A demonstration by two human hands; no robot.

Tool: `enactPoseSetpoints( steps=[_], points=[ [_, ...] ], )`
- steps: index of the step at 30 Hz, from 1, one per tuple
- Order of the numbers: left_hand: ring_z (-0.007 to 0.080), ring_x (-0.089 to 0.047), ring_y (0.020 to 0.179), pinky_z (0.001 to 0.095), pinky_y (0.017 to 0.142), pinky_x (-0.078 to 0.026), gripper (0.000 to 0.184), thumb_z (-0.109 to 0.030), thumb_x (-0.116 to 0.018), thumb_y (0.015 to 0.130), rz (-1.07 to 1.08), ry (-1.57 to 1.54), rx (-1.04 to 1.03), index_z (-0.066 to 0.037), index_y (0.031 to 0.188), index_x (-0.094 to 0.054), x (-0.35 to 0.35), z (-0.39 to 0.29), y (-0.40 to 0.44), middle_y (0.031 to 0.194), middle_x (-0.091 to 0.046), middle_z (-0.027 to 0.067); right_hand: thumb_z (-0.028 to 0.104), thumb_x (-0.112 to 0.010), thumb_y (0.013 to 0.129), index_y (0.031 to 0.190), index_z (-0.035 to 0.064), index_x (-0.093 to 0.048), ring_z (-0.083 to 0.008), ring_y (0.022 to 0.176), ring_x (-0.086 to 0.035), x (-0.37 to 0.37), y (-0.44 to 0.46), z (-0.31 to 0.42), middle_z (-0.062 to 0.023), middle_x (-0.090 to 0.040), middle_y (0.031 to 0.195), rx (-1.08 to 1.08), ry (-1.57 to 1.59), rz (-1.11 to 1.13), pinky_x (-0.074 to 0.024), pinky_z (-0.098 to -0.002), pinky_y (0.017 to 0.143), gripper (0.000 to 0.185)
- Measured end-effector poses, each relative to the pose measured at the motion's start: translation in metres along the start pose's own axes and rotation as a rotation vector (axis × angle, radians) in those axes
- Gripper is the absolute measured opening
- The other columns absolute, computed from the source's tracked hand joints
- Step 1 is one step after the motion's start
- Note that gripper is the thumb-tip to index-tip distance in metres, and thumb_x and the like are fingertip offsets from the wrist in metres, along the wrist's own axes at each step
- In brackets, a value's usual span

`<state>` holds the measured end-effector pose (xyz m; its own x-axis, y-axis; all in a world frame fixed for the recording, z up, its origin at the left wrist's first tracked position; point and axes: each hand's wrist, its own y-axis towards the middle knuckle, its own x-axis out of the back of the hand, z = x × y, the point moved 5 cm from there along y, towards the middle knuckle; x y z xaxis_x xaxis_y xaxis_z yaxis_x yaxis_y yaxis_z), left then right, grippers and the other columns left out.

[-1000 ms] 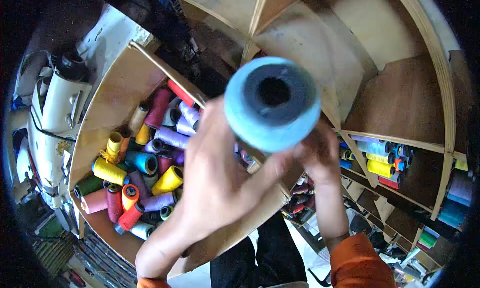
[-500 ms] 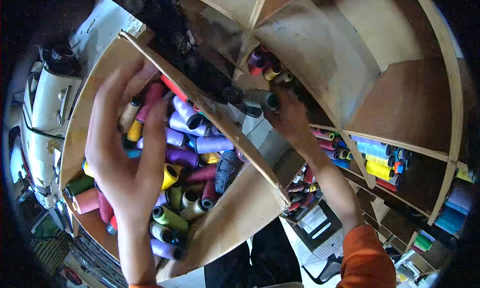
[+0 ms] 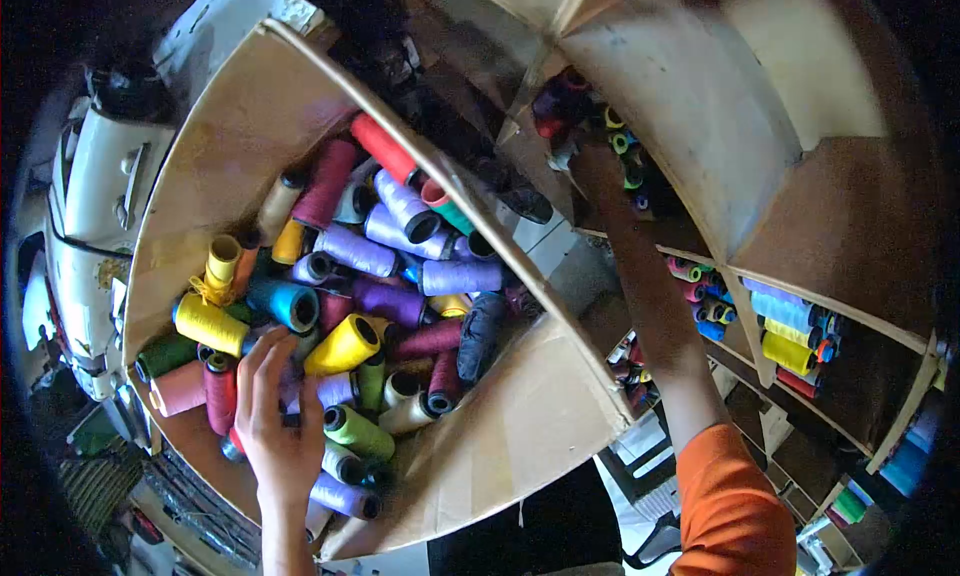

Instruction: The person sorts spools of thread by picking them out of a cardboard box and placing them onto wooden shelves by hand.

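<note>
Head view: left hand (image 3: 281, 434) apparently touching spools (image 3: 335, 353).

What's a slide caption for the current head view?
Left hand among colourful thread spools in a cardboard box, right arm stretched out toward shelves holding more.

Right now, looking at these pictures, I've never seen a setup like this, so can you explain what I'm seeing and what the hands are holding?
There's no robot here, just a person's two bare hands. One camera, worn on the head, looks forward and down. The cardboard box holds a jumble of thread spools in purple, yellow, red, green and other colours. The left hand is down among them; I can't tell if it grips one. The right hand is stretched out toward the wooden shelves, too dark to show whether it holds anything. More spools sit on those shelves.
</note>
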<state>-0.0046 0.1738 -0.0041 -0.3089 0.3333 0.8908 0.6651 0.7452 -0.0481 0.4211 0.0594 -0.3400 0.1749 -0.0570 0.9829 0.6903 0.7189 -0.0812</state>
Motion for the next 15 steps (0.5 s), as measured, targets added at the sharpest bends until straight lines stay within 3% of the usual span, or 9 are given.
enactPoseSetpoints(
  steps=[2, 4, 5, 8, 10, 11, 13, 15],
  points=[
    [0.0355, -0.055, 0.105, 0.0409, 0.090, -0.044, 0.035, 0.001, -0.061, 0.076, 0.092, 0.020, 0.021, 0.000, 0.111, -0.056, -0.010, 0.011, -0.006, 0.115, -0.056, 0.0186, 0.024, -0.058, 0.078, 0.114, 0.0117, -0.055, -0.0369, 0.086, -0.063, 0.006, -0.008, 0.000, -0.0214, -0.061, 0.102, 0.002, -0.136, -0.029, -0.0511, -0.0505, 0.075, 0.038],
    [0.0372, -0.054, 0.105, 0.0419, 0.090, -0.044, 0.036, 0.001, -0.062, 0.074, 0.195, 0.035, 0.036, -0.001, 0.109, -0.056, -0.023, 0.023, -0.014, 0.115, -0.055, 0.0188, 0.026, -0.058, 0.081, 0.114, 0.0100, -0.056, -0.0356, 0.091, -0.063, 0.012, -0.009, 0.000, -0.0200, -0.061, 0.105, -0.107, -0.207, 0.153, -0.0512, -0.0483, 0.077, 0.038],
    [0.0364, -0.055, 0.104, 0.0419, 0.089, -0.044, 0.037, -0.001, -0.062, 0.074, 0.234, 0.082, -0.016, -0.002, 0.111, -0.055, -0.029, 0.028, -0.017, 0.114, -0.055, 0.0179, 0.029, -0.058, 0.083, 0.115, 0.0085, -0.056, -0.0342, 0.097, -0.062, 0.010, -0.006, -0.001, -0.0189, -0.061, 0.108, -0.213, -0.217, 0.347, -0.0515, -0.0454, 0.078, 0.038],
    [0.0344, -0.054, 0.106, 0.0413, 0.091, -0.042, 0.038, -0.006, -0.060, 0.077, 0.404, 0.160, -0.084, -0.002, 0.114, -0.054, -0.038, 0.031, -0.020, 0.115, -0.055, 0.0169, 0.031, -0.058, 0.084, 0.113, 0.0074, -0.057, -0.0357, 0.093, -0.063, 0.036, -0.014, 0.016, -0.0209, -0.061, 0.106, -0.041, -0.232, -0.039, -0.0521, -0.0454, 0.077, 0.038],
    [0.0354, -0.052, 0.109, 0.0413, 0.095, -0.041, 0.040, -0.006, -0.059, 0.077, 0.574, 0.123, -0.064, -0.002, 0.116, -0.053, -0.048, 0.033, -0.026, 0.116, -0.055, 0.0161, 0.034, -0.058, 0.083, 0.113, 0.0067, -0.057, -0.0366, 0.093, -0.062, 0.062, -0.021, 0.032, -0.0221, -0.060, 0.105, -0.019, -0.193, 0.027, -0.0520, -0.0461, 0.077, 0.040],
    [0.0354, -0.052, 0.109, 0.0414, 0.095, -0.041, 0.041, -0.006, -0.059, 0.077, 0.595, 0.111, -0.069, -0.002, 0.117, -0.052, -0.052, 0.034, -0.028, 0.116, -0.054, 0.0163, 0.035, -0.059, 0.082, 0.113, 0.0064, -0.057, -0.0370, 0.094, -0.062, 0.069, -0.027, 0.037, -0.0227, -0.060, 0.105, -0.010, -0.175, 0.059, -0.0519, -0.0464, 0.077, 0.041],
    [0.0355, -0.051, 0.111, 0.0417, 0.095, -0.041, 0.042, -0.006, -0.058, 0.077, 0.625, 0.086, -0.080, -0.002, 0.119, -0.050, -0.065, 0.038, -0.033, 0.116, -0.053, 0.0168, 0.030, -0.063, 0.080, 0.112, 0.0055, -0.056, -0.0382, 0.093, -0.061, 0.087, -0.040, 0.050, -0.0216, -0.060, 0.105, 0.176, -0.049, -0.137, -0.0507, -0.0465, 0.079, 0.041],
    [0.0362, -0.049, 0.111, 0.0413, 0.094, -0.042, 0.055, -0.011, -0.062, 0.077, 0.456, 0.131, -0.054, -0.003, 0.127, -0.041, -0.078, 0.041, -0.026, 0.119, -0.049, 0.0182, 0.025, -0.065, 0.080, 0.111, 0.0049, -0.057, -0.0388, 0.094, -0.060, 0.112, -0.065, 0.062, -0.0211, -0.060, 0.105, 0.345, 0.075, -0.291, -0.0503, -0.0456, 0.080, 0.038]
  ],
)
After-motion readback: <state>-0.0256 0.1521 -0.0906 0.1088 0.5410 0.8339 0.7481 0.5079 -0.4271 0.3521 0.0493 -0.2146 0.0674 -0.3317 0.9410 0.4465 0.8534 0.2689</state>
